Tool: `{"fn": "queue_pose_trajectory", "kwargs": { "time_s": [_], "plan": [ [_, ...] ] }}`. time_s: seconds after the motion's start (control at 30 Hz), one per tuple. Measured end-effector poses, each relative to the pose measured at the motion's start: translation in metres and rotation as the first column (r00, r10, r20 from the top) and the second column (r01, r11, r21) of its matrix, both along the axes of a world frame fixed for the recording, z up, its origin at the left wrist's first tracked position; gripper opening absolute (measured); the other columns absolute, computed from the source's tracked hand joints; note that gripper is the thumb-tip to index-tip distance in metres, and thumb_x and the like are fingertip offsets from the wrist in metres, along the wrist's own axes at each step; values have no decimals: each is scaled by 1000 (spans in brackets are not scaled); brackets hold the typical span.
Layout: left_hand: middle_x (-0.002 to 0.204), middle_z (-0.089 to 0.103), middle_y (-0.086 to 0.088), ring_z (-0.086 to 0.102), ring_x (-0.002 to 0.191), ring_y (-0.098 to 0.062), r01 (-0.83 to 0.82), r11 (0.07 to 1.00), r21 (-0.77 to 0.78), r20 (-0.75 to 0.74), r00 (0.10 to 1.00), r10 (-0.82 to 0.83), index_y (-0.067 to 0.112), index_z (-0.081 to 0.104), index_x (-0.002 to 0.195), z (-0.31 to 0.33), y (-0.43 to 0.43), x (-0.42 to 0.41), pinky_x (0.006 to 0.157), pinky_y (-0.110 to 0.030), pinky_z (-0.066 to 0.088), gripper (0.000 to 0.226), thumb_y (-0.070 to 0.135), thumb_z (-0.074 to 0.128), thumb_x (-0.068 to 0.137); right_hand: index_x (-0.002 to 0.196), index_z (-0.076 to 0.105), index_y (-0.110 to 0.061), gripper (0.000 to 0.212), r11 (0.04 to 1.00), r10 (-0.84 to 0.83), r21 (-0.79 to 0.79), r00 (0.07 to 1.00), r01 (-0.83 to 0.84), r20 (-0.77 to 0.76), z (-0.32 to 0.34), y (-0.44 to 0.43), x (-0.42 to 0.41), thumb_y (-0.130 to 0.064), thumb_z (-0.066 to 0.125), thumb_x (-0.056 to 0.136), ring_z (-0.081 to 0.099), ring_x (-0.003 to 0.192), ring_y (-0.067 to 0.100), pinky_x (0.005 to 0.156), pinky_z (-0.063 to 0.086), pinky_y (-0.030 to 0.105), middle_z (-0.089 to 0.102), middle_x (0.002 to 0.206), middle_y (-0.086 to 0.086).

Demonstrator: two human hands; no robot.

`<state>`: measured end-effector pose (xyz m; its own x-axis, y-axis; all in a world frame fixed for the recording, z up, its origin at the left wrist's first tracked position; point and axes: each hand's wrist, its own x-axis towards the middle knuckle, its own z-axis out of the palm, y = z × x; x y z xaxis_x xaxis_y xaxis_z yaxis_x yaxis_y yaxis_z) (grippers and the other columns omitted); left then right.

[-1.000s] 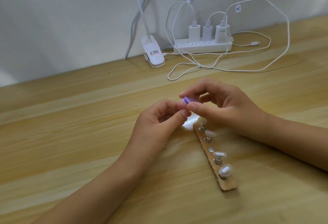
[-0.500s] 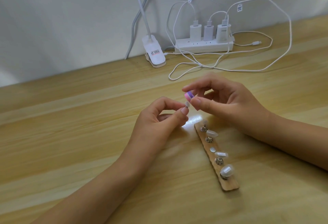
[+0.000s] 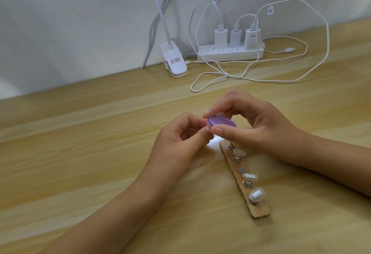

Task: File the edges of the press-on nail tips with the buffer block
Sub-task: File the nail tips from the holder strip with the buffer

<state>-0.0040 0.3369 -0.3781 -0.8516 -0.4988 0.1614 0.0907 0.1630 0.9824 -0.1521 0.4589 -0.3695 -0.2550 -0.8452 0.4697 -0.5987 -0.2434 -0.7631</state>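
Flat purple oval buffer block (image 3: 221,122)

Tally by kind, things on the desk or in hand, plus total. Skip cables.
Wooden holder strip: 1
Clear press-on nail tips mounted on it: 3
Purple oval buffer block: 1
White plug-in chargers: 3
White power strip: 1
White clip-on lamp: 1
Total: 10
Any tip pinched in the left hand is out of sight: not counted.

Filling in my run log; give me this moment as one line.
phase: filing | right hand: pinches buffer block | left hand: pinches nail tip, mostly hidden, against block | wooden strip: three tips mounted
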Motion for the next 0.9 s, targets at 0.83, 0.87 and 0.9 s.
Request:
{"fn": "queue_pose_trajectory", "kwargs": {
  "time_s": [0.83,0.87,0.9],
  "plan": [
    [81,69,10,62,74,-4,-31,999,16,18,999,31,26,71,82,3,1,0,74,-18,51,6,32,72,79,104,71,-14,22,999,13,-42,912,5,409,6,-2,-4,-21,72,83,58,75,8,73,49,17,63,84,-5],
    [81,70,8,62,75,-4,-36,999,10,19,999,36,26,72,83,3,0,0,74,-18,50,6,31,73,80,104,70,-12,22,999,34,-35,914,-22,404,5,-3,-2,-19,72,84,59,74,8,71,49,17,63,83,-4],
    [81,70,8,62,76,-4,-41,999,6,22,999,41,25,72,83,2,-1,0,74,-19,49,5,29,73,81,104,69,-11,22,999,52,-27,914,-44,403,4,-3,-1,-19,72,84,59,73,8,69,49,18,64,83,-4]
  ]
}}
